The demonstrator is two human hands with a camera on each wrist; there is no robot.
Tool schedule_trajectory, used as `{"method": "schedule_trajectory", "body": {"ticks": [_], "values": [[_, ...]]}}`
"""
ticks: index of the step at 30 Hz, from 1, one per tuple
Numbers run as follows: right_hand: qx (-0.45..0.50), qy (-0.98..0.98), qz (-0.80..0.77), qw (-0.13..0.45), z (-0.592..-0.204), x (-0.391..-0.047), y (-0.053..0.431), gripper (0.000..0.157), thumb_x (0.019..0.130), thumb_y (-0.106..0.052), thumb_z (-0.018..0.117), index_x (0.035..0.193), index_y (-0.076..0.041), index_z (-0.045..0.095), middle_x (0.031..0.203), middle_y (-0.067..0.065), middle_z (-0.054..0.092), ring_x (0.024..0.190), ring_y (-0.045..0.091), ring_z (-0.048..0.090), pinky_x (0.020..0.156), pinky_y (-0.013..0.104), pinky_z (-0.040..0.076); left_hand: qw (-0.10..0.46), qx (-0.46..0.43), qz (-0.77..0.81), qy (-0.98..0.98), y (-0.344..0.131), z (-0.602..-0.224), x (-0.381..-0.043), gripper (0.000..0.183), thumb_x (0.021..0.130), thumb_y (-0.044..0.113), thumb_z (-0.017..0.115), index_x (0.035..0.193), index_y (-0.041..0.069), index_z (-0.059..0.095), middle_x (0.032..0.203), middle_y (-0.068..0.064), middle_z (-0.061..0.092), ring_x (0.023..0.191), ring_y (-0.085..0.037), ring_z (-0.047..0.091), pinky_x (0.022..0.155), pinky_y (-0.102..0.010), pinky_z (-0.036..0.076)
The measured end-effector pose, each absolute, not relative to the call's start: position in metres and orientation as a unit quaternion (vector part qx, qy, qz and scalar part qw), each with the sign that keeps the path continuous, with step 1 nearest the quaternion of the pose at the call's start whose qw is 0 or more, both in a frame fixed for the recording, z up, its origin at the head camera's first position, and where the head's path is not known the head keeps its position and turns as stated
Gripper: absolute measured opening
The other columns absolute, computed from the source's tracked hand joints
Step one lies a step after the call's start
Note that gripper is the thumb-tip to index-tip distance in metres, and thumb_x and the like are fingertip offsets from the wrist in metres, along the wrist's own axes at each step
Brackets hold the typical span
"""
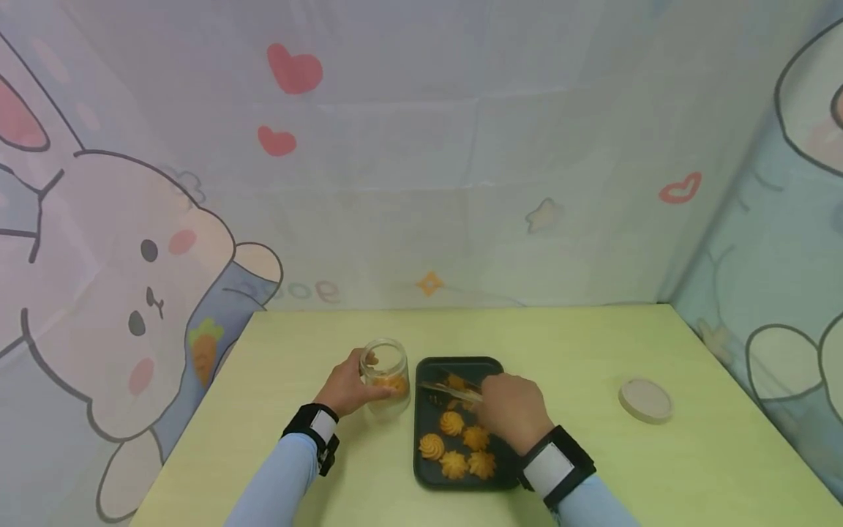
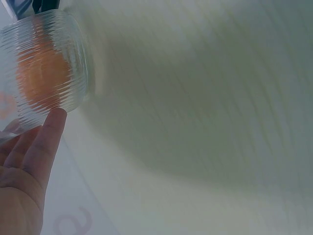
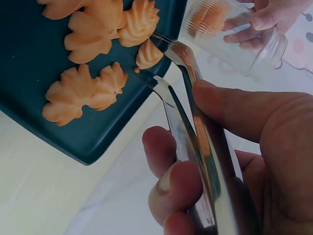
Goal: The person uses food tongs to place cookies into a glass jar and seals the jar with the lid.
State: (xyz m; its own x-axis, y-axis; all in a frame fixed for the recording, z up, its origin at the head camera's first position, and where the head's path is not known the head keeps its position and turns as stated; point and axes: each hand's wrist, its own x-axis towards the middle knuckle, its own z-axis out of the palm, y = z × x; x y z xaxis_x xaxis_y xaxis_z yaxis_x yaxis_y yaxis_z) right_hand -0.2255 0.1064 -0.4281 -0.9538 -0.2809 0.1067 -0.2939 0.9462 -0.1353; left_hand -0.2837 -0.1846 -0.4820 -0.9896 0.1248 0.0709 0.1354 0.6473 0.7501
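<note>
My left hand [image 1: 347,388] grips a clear ribbed glass jar [image 1: 394,407] beside the tray; its mouth faces up, and orange-yellow piped cookies [image 2: 44,76] show low inside. My right hand [image 1: 515,411] holds metal tongs [image 3: 209,142] between thumb and fingers, above the dark green tray [image 1: 435,369]. In the right wrist view the forked tongs tips stand on either side of a small swirled cookie [image 3: 148,55] by the tray's edge. Several more swirled cookies [image 1: 431,446] lie on the tray, mostly in its near half.
A round pale lid [image 1: 645,400] lies on the light yellow-green table [image 1: 579,344], right of the tray. Behind the table hangs a printed cloth [image 1: 408,146] with hearts and a cartoon rabbit.
</note>
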Motion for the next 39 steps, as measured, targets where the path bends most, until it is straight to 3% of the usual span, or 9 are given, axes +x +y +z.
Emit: {"method": "schedule_trajectory", "body": {"ticks": [10, 26, 39], "values": [[0.140, -0.984, 0.099, 0.040, -0.428, -0.225, 0.108, 0.043, 0.084, -0.032, 0.077, 0.056, -0.013, 0.051, 0.048, -0.005, 0.039, 0.043, 0.011, 0.040, 0.040, 0.027, 0.031, 0.001, -0.064, -0.408, -0.911, -0.184, -0.479, -0.282, 0.078, 0.070, 0.042, 0.087, 0.128, 0.005, 0.051, 0.129, -0.017, 0.058, 0.120, -0.035, 0.054, 0.096, -0.049, 0.045], [0.148, -0.984, 0.078, 0.067, -0.428, -0.221, 0.109, 0.042, 0.081, -0.031, 0.080, 0.057, -0.012, 0.051, 0.049, -0.003, 0.044, 0.044, 0.011, 0.045, 0.039, 0.029, 0.040, 0.002, -0.061, -0.410, -0.910, -0.181, -0.478, -0.281, 0.078, 0.070, 0.043, 0.087, 0.128, 0.005, 0.051, 0.130, -0.018, 0.057, 0.122, -0.036, 0.053, 0.098, -0.050, 0.044], [0.136, -0.983, 0.102, 0.076, -0.427, -0.227, 0.118, 0.033, 0.086, -0.027, 0.075, 0.064, -0.010, 0.057, 0.053, -0.002, 0.047, 0.046, 0.014, 0.046, 0.040, 0.030, 0.039, -0.004, -0.060, -0.414, -0.908, -0.180, -0.475, -0.278, 0.078, 0.070, 0.042, 0.087, 0.128, 0.005, 0.050, 0.130, -0.018, 0.057, 0.123, -0.036, 0.052, 0.098, -0.050, 0.044]]}}
